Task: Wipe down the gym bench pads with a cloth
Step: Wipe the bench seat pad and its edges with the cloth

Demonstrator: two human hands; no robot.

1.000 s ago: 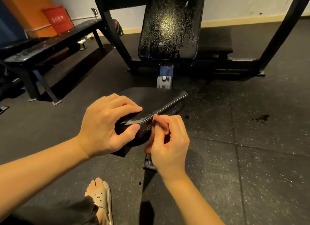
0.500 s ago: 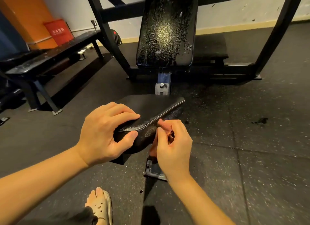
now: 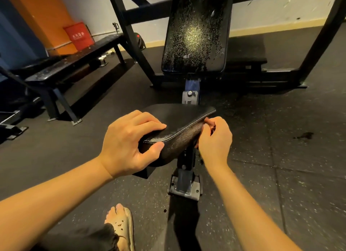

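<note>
Now the seat pad [image 3: 179,118] is gripped at its near end by the left hand [image 3: 129,146], fingers on top, thumb on the side. Beyond that grip the right hand [image 3: 215,140], pinching a reddish wad [image 3: 212,127] (probably the cloth), has slid farther along the side edge. The speckled back pad [image 3: 196,31] looks unwiped.

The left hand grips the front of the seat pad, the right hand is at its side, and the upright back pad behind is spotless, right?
Not quite. The head view shows the back pad speckled with pale flecks, not spotless. The left hand does grip the front of the seat pad, with the right hand at its side.
</note>
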